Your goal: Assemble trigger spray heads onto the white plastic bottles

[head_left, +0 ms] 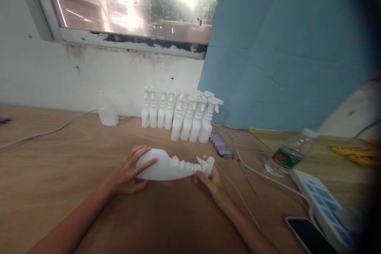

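Observation:
A white spray bottle (166, 165) lies on its side between my hands, its trigger head (206, 163) pointing right. My left hand (131, 170) wraps round the bottle's base end and wears a ring. At the other end, my right hand (210, 180) is closed on the neck and trigger head, with the thumb in front. Behind them, several white spray bottles (187, 121) stand upright in a group near the wall. Apart to the left stands one white bottle (107, 111) with no trigger head visible.
A cable (56, 129) runs along the left of the wooden table (59, 174). To the right are a phone-like object (220, 145), a thin pen-like tool (247, 176), a clear drink bottle (288, 154), a power strip (321, 202) and a dark phone (309, 234). A blue sheet (274, 47) hangs behind.

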### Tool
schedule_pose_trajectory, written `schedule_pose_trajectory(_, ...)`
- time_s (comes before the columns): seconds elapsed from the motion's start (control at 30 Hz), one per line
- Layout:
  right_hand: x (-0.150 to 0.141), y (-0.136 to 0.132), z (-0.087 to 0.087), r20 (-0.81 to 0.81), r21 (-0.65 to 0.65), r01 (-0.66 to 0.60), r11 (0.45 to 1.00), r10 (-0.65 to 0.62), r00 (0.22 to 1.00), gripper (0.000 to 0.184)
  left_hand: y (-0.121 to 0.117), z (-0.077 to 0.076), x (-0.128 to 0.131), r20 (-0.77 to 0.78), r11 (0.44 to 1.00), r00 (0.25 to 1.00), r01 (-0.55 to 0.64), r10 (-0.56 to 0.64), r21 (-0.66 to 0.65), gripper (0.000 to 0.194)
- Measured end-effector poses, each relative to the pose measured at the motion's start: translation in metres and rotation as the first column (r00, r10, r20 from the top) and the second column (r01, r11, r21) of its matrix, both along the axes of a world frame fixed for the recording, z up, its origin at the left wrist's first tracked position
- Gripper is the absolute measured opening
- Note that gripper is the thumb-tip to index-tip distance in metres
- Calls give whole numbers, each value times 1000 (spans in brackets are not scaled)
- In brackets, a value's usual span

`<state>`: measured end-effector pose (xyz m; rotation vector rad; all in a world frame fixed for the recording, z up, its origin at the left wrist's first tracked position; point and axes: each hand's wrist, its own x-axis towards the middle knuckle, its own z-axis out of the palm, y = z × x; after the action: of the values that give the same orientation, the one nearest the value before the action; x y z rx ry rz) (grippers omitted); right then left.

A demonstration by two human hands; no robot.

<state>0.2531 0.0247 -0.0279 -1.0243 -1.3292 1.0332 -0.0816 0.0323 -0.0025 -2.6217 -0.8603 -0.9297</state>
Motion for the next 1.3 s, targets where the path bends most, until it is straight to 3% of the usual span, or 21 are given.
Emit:
schedule_pose_trajectory(0.1, -1, -1, 3, -7, -24, 4, 1000, -4, 1000, 59, 0, 0, 1, 1, 1000, 1000, -6, 6, -14, 75)
schedule_pose_trajectory(0.27, -3, -2, 3, 17, -41, 24, 999, -23, 1000, 50, 0, 1, 3, 14, 1000, 1000, 21, -20, -21, 75)
schedule_pose_trajectory(0.43, -4, -2, 7, -68, -50, 13, 999, -16, 998, 62, -2, 5, 4, -3, 999, 1000, 8, -8, -46, 73)
schedule_pose_trajectory(0.63, -1, -1, 9, 42, -93, 19, 995, -15, 999, 40, -2, 3, 5, 25, 998, 999, 27, -26, -56, 74)
schedule_pose_trajectory(0.87, -5, -5, 18, -11, -114, 1, 994, -2, 1000, 53, 1, 2, 2, 26, 998, 999, 24, -22, -51, 75)
schedule_pose_trajectory(1.07, 1, -4, 21, 131, -160, 23, 987, -2, 991, 44, -1, 7, 0, 22, 993, 998, 53, -51, -104, 82)
schedule_pose_trajectory(1.3, 4, -10, 17, 159, -123, -14, 992, 33, 987, 31, 2, -3, 4, 64, 991, 995, 82, -75, -106, 81)
